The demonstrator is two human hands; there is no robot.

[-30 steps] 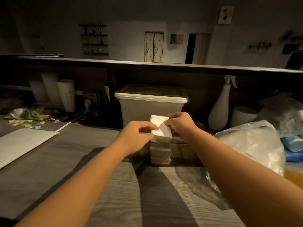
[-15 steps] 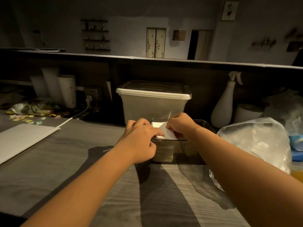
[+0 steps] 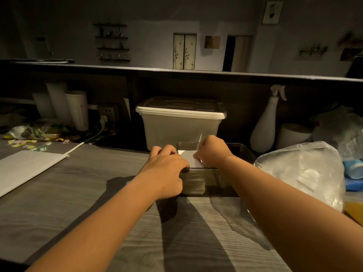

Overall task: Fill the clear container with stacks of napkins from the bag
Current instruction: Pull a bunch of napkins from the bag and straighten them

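Holding a white stack of napkins (image 3: pixel 189 159) from both ends, right at the open top of the clear container (image 3: pixel 242 152). On the stack's left edge, the left hand (image 3: pixel 167 170), fingers curled over it, knuckles up, heel of the hand down against the container's front left corner. On the right edge, the right hand (image 3: pixel 213 152), fingertips pinched onto the paper, wrist crossing the near rim. Between the two grips, only a small bare patch of the stack, lying roughly flat and about level with the rim, over the container's left half. Beneath it, seen through the front wall, more napkins stacked inside on the left; right half too dark to read. All standing on the grey wooden table (image 3: pixel 78 193), just in front of a lidded white bin (image 3: pixel 180 126). Just to the right, close beside the right forearm, the crumpled see-through bag (image 3: pixel 306 171) with white napkins inside. Further back, a white spray bottle (image 3: pixel 264 130).
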